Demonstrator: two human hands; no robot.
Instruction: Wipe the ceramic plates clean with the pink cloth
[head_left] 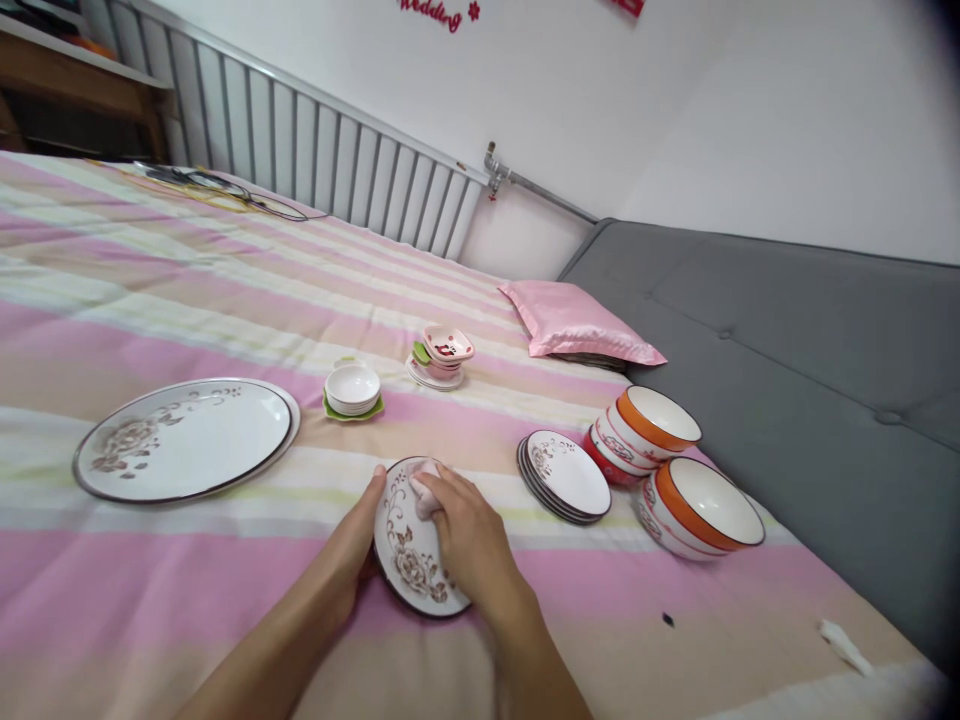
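My left hand grips the left edge of a round white plate with a dark rim and brown flowers, holding it tilted above the bed. Its fingers pass behind the plate, partly hidden. My right hand is closed on a crumpled white-pink cloth, pressed against the plate's upper face. To the right lies a stack of several similar plates. On the left, a large oval platter with the same flower pattern rests on another pale platter.
Orange-rimmed bowls stand at the right by the grey headboard. Small white bowls and a pink dish stack sit farther back. A pink pillow, cables and a crumpled white scrap lie on the striped bedspread.
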